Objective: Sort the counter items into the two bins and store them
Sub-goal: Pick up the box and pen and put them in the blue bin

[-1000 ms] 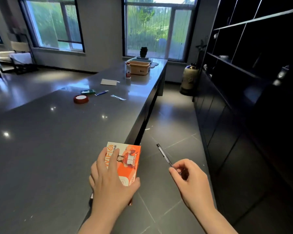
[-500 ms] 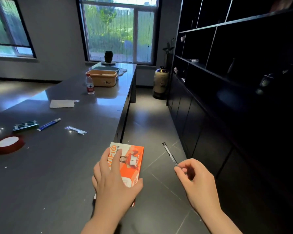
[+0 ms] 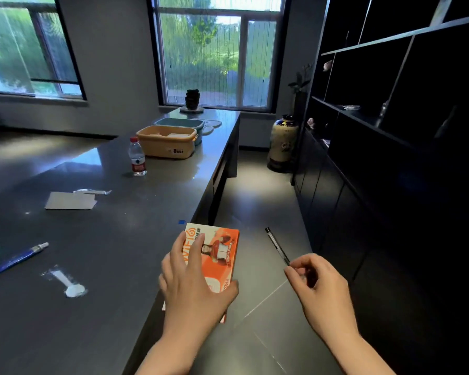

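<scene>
Two items are in hand at once: the left hand (image 3: 192, 288) grips an orange box (image 3: 217, 255) from above, fingers spread over its printed face and thumb hooked round its near right corner, while the right hand (image 3: 317, 288) pinches a black pen (image 3: 276, 246) by its near end, the shaft pointing up and away. Both are carried off the bench's (image 3: 106, 307) right edge, over the floor, likely so they can go together to the bins. The yellow bin (image 3: 165, 147) and a grey-green bin (image 3: 179, 123) just behind it sit near the far right corner, well apart from the hands. On the bench remain a water bottle (image 3: 137, 156) beside the yellow bin, a grey card (image 3: 71, 204), a clear packet (image 3: 92, 191), a blue tube (image 3: 16, 259) toward the left edge, and a white spoon-like piece (image 3: 68, 282).
</scene>
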Available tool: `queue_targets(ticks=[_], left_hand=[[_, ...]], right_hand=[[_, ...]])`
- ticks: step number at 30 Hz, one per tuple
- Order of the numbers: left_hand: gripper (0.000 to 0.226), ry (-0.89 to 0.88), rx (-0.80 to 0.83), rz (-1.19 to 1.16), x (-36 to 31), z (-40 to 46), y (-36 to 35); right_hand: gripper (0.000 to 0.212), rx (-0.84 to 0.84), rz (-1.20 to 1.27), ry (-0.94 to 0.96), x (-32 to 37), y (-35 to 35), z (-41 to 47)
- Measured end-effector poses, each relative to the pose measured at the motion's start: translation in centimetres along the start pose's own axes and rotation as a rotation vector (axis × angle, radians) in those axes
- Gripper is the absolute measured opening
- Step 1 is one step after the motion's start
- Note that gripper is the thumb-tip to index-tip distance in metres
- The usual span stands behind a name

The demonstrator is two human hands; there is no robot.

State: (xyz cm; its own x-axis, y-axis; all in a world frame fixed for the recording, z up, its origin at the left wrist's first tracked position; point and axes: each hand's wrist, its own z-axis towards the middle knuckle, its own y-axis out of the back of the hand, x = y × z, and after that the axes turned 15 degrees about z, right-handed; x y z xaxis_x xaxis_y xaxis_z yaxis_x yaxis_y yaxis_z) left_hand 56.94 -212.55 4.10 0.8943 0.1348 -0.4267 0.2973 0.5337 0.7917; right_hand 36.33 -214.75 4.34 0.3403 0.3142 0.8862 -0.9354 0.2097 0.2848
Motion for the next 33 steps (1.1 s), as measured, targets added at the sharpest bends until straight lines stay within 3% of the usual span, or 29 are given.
queue_targets(ticks=[15,24,33], left_hand=[[0.093,0.038,-0.011,0.022,0.1,29.3,-15.9],[0.093,0.016,0.0,0.072,-2.3,43.9,-25.0],[0.097,0.133,-0.034,0.048,-6.3,59.3,-35.1]], right_hand=[[0.018,0.06,-0.017,0.073,-8.5,-12.3,30.7],[0.019,0.028,0.0,0.045,-14.7,-15.6,47.4],[0.015,0.194,0.027,0.101,-21.8,-19.6,67.2]])
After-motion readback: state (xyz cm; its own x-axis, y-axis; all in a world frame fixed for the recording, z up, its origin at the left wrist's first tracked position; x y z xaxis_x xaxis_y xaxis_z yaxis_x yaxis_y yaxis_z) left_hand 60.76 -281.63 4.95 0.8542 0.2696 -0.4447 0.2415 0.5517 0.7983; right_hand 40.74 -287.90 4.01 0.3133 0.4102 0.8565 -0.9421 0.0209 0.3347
